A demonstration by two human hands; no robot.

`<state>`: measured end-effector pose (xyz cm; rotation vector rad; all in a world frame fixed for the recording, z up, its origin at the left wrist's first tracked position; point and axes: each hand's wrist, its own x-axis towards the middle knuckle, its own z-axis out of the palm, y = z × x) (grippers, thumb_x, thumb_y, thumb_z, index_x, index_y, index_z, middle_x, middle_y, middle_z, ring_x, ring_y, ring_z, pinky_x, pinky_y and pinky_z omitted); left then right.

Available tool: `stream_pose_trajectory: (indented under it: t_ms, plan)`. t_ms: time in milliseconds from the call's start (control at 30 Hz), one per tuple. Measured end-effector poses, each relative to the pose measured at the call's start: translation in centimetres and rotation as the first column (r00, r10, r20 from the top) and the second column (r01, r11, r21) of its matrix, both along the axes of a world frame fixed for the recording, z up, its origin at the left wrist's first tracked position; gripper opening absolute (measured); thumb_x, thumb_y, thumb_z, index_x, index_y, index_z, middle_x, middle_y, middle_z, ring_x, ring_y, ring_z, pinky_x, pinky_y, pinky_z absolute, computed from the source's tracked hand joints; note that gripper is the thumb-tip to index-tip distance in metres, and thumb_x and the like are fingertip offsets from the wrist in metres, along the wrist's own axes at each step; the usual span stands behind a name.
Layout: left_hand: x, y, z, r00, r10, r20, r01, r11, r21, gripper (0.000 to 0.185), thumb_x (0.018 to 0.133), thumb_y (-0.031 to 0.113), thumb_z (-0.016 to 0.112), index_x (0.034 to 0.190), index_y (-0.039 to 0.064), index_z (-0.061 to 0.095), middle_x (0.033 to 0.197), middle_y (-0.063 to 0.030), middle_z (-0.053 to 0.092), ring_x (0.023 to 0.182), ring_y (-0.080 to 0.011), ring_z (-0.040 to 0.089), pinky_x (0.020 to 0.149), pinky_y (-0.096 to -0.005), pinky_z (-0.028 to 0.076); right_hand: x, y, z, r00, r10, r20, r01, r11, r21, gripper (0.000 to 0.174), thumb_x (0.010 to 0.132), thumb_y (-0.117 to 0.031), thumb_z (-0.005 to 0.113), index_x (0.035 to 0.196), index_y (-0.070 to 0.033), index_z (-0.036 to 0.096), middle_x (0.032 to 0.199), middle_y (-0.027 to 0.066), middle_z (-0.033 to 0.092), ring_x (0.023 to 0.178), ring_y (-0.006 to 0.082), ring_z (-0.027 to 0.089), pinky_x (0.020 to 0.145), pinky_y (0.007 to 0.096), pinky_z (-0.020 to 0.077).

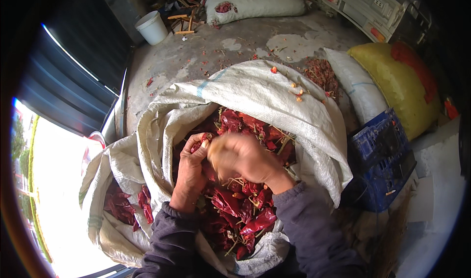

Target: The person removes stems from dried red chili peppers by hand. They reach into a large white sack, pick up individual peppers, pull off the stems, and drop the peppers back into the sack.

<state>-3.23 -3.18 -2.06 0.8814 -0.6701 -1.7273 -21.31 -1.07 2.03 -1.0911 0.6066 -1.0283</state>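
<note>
Before me a large white woven sack (243,83) gapes with its mouth rolled down, full of dried red chili peppers (224,200), many with stems. Above them, my left hand (192,171) pinches a dried red pepper (198,142) between thumb and fingers. Right beside it is my right hand (244,156), blurred by motion; whether its fingers hold anything cannot be made out. To the left, a second white woven sack (121,237) stands with some dried red peppers (123,206) inside.
Pepper scraps litter the concrete floor (176,57). A blue plastic crate (379,160), a yellow sack (386,83) and a white sack (357,83) stand right. Farther off are a white bucket (151,27), a small wooden stool (184,22) and a full sack (257,5). A metal door (70,83) is left.
</note>
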Motion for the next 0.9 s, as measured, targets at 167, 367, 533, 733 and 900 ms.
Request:
stream_pose_trajectory:
  t_ms: [167, 367, 533, 733, 900]
  plan:
    - [0.3, -0.1, 0.1, 0.974, -0.086, 0.207, 0.104, 0.992, -0.077, 0.012, 0.101, 0.011, 0.063, 0.113, 0.007, 0.065, 0.083, -0.0002, 0.068, 0.058, -0.0080, 0.059, 0.044, -0.0214, 0.046, -1.3, -1.5, -0.1, 0.775, -0.568, -0.278, 0.548, 0.823, -0.153, 0.033, 0.099, -0.034, 0.070, 0.107, -0.002, 0.066, 0.094, 0.0071, 0.072, 0.074, 0.0116, 0.068, 0.060, 0.0255, 0.0587]
    - [0.1, 0.1, 2.2, 0.912, -0.191, 0.362, 0.224, 0.973, -0.050, 0.012, 0.101, 0.010, 0.063, 0.109, 0.004, 0.066, 0.091, -0.0020, 0.068, 0.073, -0.0091, 0.062, 0.061, -0.0227, 0.048, 0.5, -0.7, -2.2, 0.642, -0.610, -0.464, 0.272, 0.747, -0.607, 0.021, 0.096, -0.016, 0.071, 0.101, 0.003, 0.066, 0.079, 0.0150, 0.070, 0.073, 0.0226, 0.071, 0.065, 0.0368, 0.0549]
    - [1.7, 0.2, 2.9, 0.896, -0.242, 0.372, 0.284, 0.957, -0.060, 0.011, 0.099, 0.008, 0.063, 0.108, 0.002, 0.067, 0.096, -0.0038, 0.070, 0.081, -0.0110, 0.065, 0.074, -0.0249, 0.053, 1.0, -0.5, -1.8, 0.790, -0.489, -0.369, 0.264, 0.816, -0.515, 0.016, 0.099, -0.015, 0.065, 0.100, 0.000, 0.063, 0.076, 0.0200, 0.067, 0.069, 0.0364, 0.070, 0.060, 0.0417, 0.0529]
    - [2.2, -0.1, 2.7, 0.851, -0.237, 0.468, 0.339, 0.929, -0.146, 0.010, 0.098, 0.009, 0.066, 0.105, 0.002, 0.068, 0.092, -0.0018, 0.070, 0.084, -0.0100, 0.063, 0.078, -0.0239, 0.050, 0.3, 0.0, -0.8, 0.834, -0.353, -0.425, 0.189, 0.905, -0.380, 0.016, 0.101, -0.013, 0.064, 0.105, 0.002, 0.064, 0.079, 0.0140, 0.071, 0.076, 0.0193, 0.074, 0.065, 0.0335, 0.0549]
    - [2.5, -0.1, 3.6, 0.819, -0.250, 0.516, 0.372, 0.917, -0.146, 0.010, 0.098, 0.010, 0.067, 0.104, 0.003, 0.069, 0.090, 0.0015, 0.067, 0.082, -0.0069, 0.059, 0.076, -0.0229, 0.047, 0.5, -0.2, -1.0, 0.857, -0.331, -0.394, 0.192, 0.916, -0.351, 0.016, 0.102, -0.014, 0.063, 0.105, 0.002, 0.064, 0.080, 0.0134, 0.072, 0.075, 0.0189, 0.074, 0.064, 0.0322, 0.0562]
